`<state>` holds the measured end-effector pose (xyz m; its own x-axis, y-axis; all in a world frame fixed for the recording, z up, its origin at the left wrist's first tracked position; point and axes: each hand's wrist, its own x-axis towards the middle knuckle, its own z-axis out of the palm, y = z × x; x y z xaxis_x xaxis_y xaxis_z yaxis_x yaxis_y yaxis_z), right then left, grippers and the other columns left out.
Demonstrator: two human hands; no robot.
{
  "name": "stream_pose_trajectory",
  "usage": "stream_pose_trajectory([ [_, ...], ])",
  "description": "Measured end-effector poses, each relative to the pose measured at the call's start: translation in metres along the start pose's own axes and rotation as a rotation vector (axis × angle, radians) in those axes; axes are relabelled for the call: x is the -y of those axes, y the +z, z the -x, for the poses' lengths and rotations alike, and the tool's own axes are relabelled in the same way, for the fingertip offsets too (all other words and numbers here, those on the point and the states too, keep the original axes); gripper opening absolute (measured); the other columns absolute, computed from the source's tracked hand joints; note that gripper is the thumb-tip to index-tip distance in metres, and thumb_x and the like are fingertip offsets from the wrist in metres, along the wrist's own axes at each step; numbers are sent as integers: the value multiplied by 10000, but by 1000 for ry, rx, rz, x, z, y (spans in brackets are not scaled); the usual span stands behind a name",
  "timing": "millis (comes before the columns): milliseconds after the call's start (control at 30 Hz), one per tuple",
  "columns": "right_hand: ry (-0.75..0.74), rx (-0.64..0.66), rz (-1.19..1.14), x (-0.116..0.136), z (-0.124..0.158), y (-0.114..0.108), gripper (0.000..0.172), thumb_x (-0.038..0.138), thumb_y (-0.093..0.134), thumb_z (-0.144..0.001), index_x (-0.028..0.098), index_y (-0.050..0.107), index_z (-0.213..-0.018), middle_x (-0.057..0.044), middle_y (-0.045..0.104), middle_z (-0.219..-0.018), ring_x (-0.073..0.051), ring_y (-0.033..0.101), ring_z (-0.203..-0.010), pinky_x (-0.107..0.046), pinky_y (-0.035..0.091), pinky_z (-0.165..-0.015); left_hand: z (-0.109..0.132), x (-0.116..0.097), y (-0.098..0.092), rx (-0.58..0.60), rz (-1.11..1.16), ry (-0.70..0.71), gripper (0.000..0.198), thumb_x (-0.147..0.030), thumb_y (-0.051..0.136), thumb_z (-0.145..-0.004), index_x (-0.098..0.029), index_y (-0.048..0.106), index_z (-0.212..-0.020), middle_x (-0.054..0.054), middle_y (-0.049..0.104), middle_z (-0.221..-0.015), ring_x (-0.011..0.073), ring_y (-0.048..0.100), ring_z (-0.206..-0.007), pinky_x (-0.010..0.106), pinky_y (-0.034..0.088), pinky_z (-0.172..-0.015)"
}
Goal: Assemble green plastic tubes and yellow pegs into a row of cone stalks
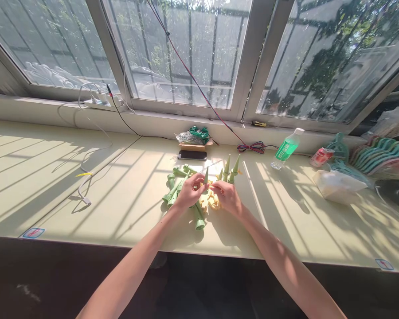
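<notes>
My left hand [190,193] is closed around a green plastic spike [206,175] that stands point up. Close beside it, my right hand [226,195] has its fingers pinched at the spike's lower end; what they hold is too small to tell. To the left and below my left hand lies a pile of green spikes [199,219] with wide round ends. Several more green spikes [226,169] stand upright just behind my right hand. Small yellow pieces [214,203] are heaped on the table between and under my hands, partly hidden by them.
A dark phone [192,155] lies behind the pile, before a small box [194,144] with green material. To the right are a bottle [287,149], a red can [321,157], a white packet [338,187] and hangers [381,157]. A white cable [83,195] crosses the table's left side.
</notes>
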<state>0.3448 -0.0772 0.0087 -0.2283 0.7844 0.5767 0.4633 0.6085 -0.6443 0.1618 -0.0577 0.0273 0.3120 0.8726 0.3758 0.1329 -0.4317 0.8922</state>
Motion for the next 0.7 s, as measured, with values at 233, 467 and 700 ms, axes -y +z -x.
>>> stream_pose_trajectory([
  [233, 23, 56, 23, 4, 1, -1, 474, 486, 333, -1037, 202, 506, -700, 8, 484, -629, -132, 412, -574, -261, 375, -564, 1, -2, 0, 28, 7, 10, 202, -346, 682, -836, -195, 585, -929, 13, 631, -777, 123, 577, -624, 206, 464, -508],
  [467, 52, 66, -23, 5, 1, -1, 499, 527, 304, -1042, 200, 477, -707, 29, 437, -601, -117, 382, -530, -254, 347, -541, 1, -5, 0, 45, 19, 6, 199, -353, 680, -844, -188, 600, -922, 9, 648, -761, 144, 630, -674, 227, 509, -561],
  [700, 71, 5, -25, 4, 0, 1, 342, 489, 490, -993, 185, 645, -967, -23, 648, -781, -134, 543, -606, -259, 459, -598, -1, -5, -2, -56, 52, -49, 292, -412, 713, -816, -177, 603, -950, 45, 682, -834, 179, 676, -770, 227, 526, -556],
])
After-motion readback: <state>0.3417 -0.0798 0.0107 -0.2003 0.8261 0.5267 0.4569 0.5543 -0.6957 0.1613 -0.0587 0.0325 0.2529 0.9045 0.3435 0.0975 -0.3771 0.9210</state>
